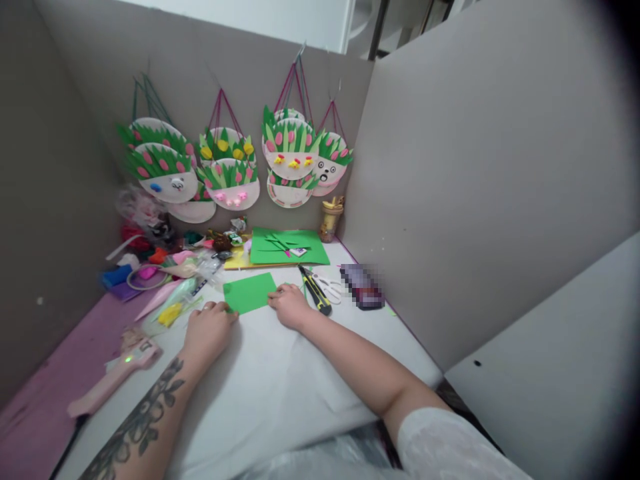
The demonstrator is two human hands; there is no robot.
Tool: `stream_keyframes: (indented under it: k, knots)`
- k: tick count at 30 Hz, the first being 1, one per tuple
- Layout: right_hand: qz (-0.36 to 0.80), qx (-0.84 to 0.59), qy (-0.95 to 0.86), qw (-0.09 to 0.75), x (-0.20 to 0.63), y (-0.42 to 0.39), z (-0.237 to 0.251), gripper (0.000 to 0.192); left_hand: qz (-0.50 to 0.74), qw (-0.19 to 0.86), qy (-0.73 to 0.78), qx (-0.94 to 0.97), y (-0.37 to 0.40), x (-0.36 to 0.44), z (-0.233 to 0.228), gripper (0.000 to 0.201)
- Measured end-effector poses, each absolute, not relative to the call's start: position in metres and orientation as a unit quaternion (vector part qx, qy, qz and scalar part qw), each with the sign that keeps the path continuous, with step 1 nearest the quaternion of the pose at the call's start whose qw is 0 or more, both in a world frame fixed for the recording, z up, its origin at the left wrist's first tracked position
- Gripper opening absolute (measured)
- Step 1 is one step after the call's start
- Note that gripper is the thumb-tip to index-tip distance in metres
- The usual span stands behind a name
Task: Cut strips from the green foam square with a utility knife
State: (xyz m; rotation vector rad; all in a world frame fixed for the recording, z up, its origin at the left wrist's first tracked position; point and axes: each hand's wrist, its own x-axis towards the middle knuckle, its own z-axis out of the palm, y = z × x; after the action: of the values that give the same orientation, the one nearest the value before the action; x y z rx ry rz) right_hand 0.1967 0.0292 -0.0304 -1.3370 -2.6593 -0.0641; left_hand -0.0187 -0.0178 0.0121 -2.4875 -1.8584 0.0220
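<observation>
A small rectangle of green paper (249, 292) lies on the white-covered table between my hands. My left hand (211, 327) is at its lower left corner, fingers curled and closed on the edge. At the right edge, my right hand (289, 307) has its fingers bent together on the paper. Just beyond the right hand rest a black and yellow utility knife (316, 293) and white-handled scissors (330, 289). The fingertips are small in view, and the paper's edge under them is partly hidden.
Behind lies a larger green sheet (317, 241) with cut strips on it. A phone (361, 287) is at right, a pink glue gun (113, 383) with a lit green light at left. Clay packets (175, 293) crowd the left back. Paper-plate baskets (233, 183) hang on the grey partition.
</observation>
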Motion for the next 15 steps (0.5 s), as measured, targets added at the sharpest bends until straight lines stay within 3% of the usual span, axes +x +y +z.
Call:
stream_keyframes:
  k: [11,15]
  knots:
    - [-0.053,-0.516,-0.853,0.059,0.2059,0.0269,-0.0337,0.019,0.049,0.045,-0.632,-0.772,-0.0291,-0.0201,0.0187,0.037]
    - [-0.043,-0.517,-0.851,0.078,0.2045,0.0229,-0.0276,0.021,-0.014,0.08,-0.65,-0.755,-0.0252,-0.0204,0.0118,0.039]
